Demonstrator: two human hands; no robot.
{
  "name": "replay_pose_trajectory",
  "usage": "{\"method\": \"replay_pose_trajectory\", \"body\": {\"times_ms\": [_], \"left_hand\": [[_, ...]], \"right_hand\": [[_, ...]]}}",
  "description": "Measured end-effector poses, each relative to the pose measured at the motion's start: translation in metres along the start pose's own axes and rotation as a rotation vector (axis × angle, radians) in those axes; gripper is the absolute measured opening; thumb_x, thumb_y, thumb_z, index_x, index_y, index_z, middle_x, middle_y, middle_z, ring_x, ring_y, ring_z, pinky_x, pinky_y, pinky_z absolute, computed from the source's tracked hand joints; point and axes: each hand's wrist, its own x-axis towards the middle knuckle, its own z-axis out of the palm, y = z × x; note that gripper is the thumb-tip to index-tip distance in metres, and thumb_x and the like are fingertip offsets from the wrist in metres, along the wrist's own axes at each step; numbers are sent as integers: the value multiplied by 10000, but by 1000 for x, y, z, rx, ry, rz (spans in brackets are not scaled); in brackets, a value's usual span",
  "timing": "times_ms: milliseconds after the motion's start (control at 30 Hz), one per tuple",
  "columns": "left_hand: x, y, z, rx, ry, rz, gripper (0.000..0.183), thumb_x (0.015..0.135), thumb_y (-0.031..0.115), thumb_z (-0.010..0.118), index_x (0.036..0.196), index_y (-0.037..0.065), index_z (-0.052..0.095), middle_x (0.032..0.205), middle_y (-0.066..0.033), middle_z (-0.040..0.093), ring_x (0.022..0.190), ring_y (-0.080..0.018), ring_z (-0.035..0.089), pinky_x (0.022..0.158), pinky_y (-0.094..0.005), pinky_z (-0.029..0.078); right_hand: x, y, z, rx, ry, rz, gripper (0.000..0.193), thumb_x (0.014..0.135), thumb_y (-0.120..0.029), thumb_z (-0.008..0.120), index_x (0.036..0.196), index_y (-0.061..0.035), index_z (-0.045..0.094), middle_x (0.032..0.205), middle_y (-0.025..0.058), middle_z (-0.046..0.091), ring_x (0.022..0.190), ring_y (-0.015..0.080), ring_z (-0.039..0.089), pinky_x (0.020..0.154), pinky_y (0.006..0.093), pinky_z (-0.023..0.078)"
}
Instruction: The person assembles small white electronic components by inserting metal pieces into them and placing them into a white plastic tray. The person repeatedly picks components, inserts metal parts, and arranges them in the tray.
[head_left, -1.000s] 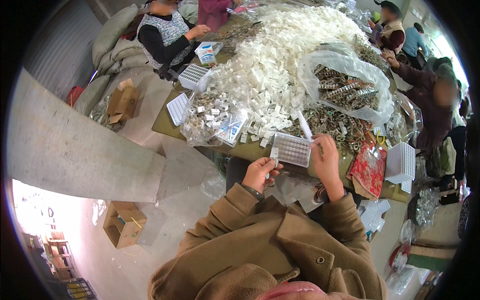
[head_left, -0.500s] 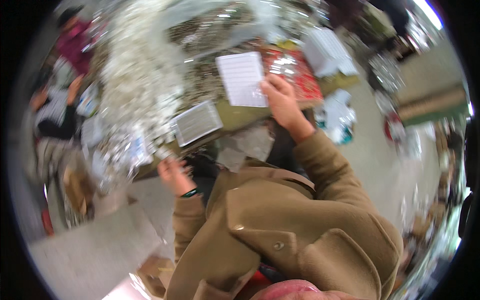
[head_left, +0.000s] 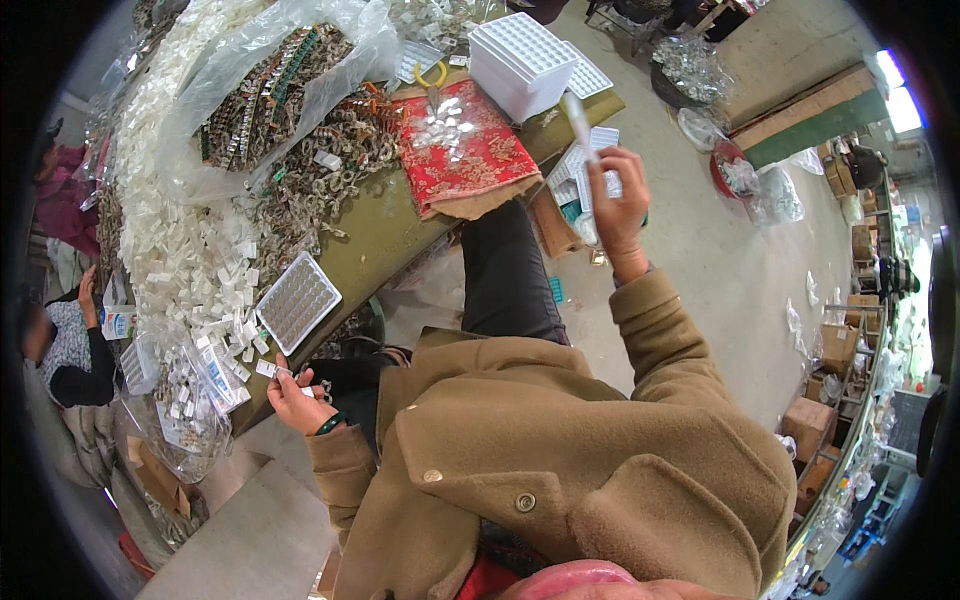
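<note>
My right hand (head_left: 620, 208) is raised at the table's right end, fingers closed on a thin white tray (head_left: 577, 118) that is turned edge-on and blurred. Beside the table's near edge, my left hand (head_left: 302, 402) is closed around small white tags (head_left: 266, 368); small shiny pieces show at its fingers, too small to name. Just beyond it lies a white tray (head_left: 298, 303) with rows of compartments. A red patterned cloth (head_left: 470, 150) bears several small white pieces. Yellow-handled pliers (head_left: 431, 75) lie at its far edge.
White tags (head_left: 185, 230) heap along the table's left. Behind the tray lie jumbled metallic pieces (head_left: 300, 200) and an open plastic bag (head_left: 185, 150). Stacked white trays (head_left: 520, 70) stand at the far right. A co-worker's hand (head_left: 87, 297) shows at left. Shelves with boxes line the right.
My right hand has moved right and turned the white tray edge-on, away from above the red cloth. My view has shifted to the right; my left hand stays by the table edge.
</note>
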Motion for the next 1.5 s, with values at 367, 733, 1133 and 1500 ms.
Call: {"method": "replay_pose_trajectory", "body": {"times_ms": [367, 733, 1133, 1500], "left_hand": [[-5, 1, 7, -37, 37, -31, 252, 968, 221, 534, 1111, 27, 460, 1266, -111, 613, 707, -117, 620, 404, -172, 377], [-11, 7, 21, -39, 51, -55, 233, 974, 214, 520, 1120, 40, 467, 1278, -90, 612, 747, -119, 635, 416, -168, 370], [-11, 12, 4, -85, 159, -11, 232, 971, 212, 526, 1139, 53, 509, 1265, -28, 626, 606, -23, 501, 417, -152, 326], [-11, 15, 7, -90, 161, 2, 238, 968, 207, 549, 1150, 55, 532, 1230, -20, 636, 601, -18, 486, 413, -145, 322]], "right_hand": [[115, 121, 51, -643, -9, -183, 146, 797, -249, 652, 799, -103, 651, 943, 38, 642, 923, 270, 596, 819, 404, 443], [121, 140, 74, -666, -442, -44, 258, 836, -365, 639, 962, -154, 717, 1059, 29, 649, 1053, 253, 574, 907, 416, 422], [138, 184, 71, -447, -770, 286, 837, 670, -592, 745, 1413, -327, 468, 1539, 165, 302, 1407, 369, 306, 1110, 592, 237], [156, 176, 87, -521, -814, 229, 770, 683, -466, 704, 1400, -281, 494, 1477, 156, 408, 1368, 372, 366, 1084, 519, 323]]}}
